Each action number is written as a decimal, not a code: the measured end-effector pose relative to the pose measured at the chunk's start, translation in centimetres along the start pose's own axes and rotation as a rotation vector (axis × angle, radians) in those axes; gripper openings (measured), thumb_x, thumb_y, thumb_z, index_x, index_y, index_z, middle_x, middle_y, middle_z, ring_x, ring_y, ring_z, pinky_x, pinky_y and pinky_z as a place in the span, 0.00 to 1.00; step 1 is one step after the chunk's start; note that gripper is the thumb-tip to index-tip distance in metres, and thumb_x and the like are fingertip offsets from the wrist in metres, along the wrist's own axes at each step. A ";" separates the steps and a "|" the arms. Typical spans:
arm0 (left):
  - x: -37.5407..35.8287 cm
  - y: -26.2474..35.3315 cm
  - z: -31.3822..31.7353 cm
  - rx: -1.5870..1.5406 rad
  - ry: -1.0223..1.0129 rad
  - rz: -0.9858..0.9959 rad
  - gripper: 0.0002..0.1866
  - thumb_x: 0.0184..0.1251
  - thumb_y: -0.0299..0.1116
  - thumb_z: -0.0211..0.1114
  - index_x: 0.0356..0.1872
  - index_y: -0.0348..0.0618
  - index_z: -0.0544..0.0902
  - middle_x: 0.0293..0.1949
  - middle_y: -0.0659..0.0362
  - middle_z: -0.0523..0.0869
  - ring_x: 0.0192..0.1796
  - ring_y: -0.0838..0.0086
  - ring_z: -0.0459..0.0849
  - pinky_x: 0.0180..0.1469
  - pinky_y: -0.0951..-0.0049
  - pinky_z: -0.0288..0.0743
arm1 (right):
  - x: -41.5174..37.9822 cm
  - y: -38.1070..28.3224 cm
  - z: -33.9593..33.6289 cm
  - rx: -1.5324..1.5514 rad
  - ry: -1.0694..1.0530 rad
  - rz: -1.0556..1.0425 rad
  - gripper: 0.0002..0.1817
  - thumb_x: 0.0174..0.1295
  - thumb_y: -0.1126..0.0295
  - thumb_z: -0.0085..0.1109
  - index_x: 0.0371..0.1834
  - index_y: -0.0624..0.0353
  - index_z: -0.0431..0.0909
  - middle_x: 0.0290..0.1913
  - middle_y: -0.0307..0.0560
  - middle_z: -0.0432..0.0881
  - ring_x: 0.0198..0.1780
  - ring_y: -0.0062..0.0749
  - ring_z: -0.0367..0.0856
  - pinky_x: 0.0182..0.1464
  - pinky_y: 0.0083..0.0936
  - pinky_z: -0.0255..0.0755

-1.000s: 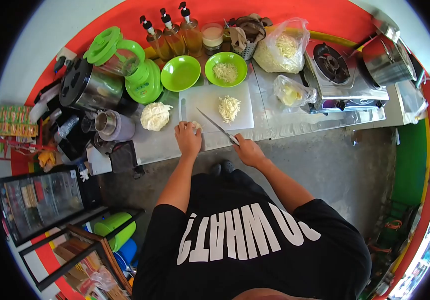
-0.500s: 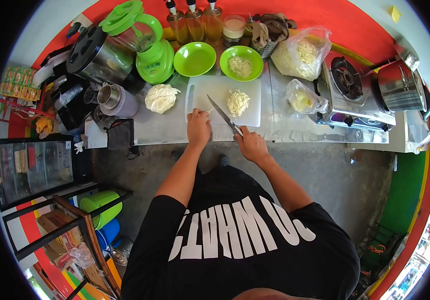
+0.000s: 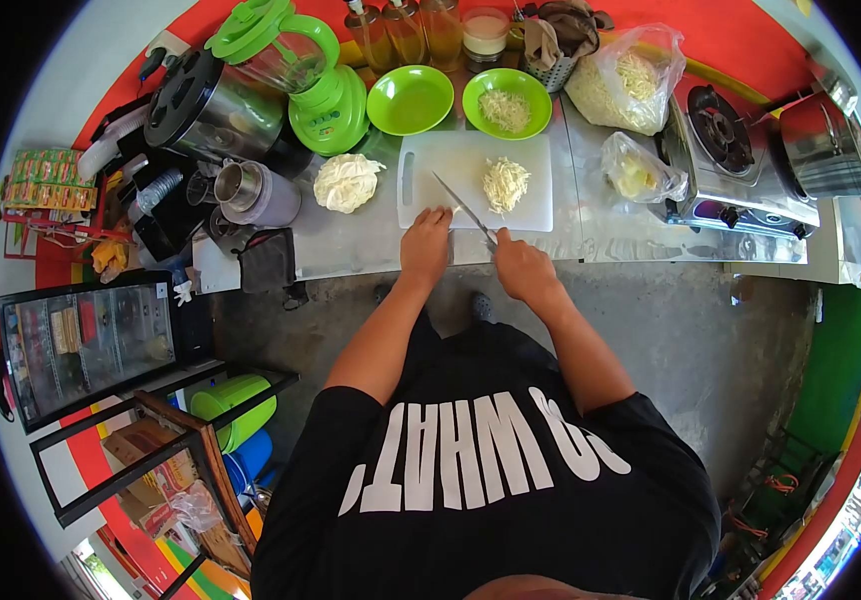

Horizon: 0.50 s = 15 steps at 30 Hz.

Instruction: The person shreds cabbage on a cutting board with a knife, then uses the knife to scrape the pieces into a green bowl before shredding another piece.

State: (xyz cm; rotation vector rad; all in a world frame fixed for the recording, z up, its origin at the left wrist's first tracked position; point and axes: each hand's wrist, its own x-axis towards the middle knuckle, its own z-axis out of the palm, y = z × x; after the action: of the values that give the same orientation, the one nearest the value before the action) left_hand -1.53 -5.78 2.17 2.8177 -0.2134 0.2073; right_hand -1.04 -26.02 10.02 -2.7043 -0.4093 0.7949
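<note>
My right hand [image 3: 526, 267] is closed round the handle of a long knife [image 3: 465, 208], whose blade points up and left over the white cutting board [image 3: 436, 165]. My left hand [image 3: 426, 247] rests at the board's front edge, left of the blade, fingers together on a small pale piece too small to name. Right of the blade, a pile of shredded pale vegetable [image 3: 506, 185] lies on the board. Behind it, a green plate [image 3: 539, 113] holds more shreds. A pale leafy chunk [image 3: 347, 183] sits left of the board.
Another green plate [image 3: 411, 100] stands behind the board, beside a green blender [image 3: 329, 118]. Oil bottles [image 3: 406, 35] line the back. Plastic bags [image 3: 641, 170] and a gas stove [image 3: 741, 185] are on the right. A grey pouch [image 3: 267, 262] hangs at the front left edge.
The whole view has shifted, so the counter appears farther right and higher. The knife blade stands slightly steeper and my left hand's fingers are closer to the board's front edge.
</note>
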 end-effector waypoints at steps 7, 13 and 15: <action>0.4 0.5 -1.5 -0.039 -0.120 -0.044 0.24 0.62 0.19 0.59 0.61 0.43 0.82 0.63 0.58 0.83 0.67 0.60 0.79 0.60 0.62 0.82 | 2.0 -1.5 4.8 -0.027 0.067 0.031 0.18 0.71 0.72 0.48 0.61 0.68 0.67 0.40 0.65 0.89 0.44 0.57 0.91 0.47 0.47 0.85; -0.1 1.1 -1.3 -0.080 -0.102 -0.078 0.29 0.58 0.18 0.63 0.64 0.40 0.80 0.58 0.53 0.78 0.65 0.54 0.77 0.60 0.59 0.80 | 2.8 -2.9 2.7 -0.016 0.080 0.019 0.20 0.69 0.74 0.51 0.61 0.72 0.66 0.40 0.67 0.88 0.45 0.59 0.90 0.48 0.49 0.84; -0.5 0.7 -0.3 -0.061 -0.041 0.021 0.30 0.57 0.18 0.63 0.65 0.36 0.78 0.55 0.50 0.79 0.64 0.51 0.76 0.63 0.58 0.78 | 2.1 -3.0 2.1 -0.031 0.100 0.004 0.20 0.69 0.74 0.52 0.62 0.70 0.66 0.41 0.67 0.88 0.45 0.60 0.90 0.48 0.49 0.84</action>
State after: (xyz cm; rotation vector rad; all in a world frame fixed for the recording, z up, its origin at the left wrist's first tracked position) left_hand -2.19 -6.29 2.56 2.7620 -0.2545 0.1454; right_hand -1.07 -22.08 8.39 -2.7609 -0.3965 0.6558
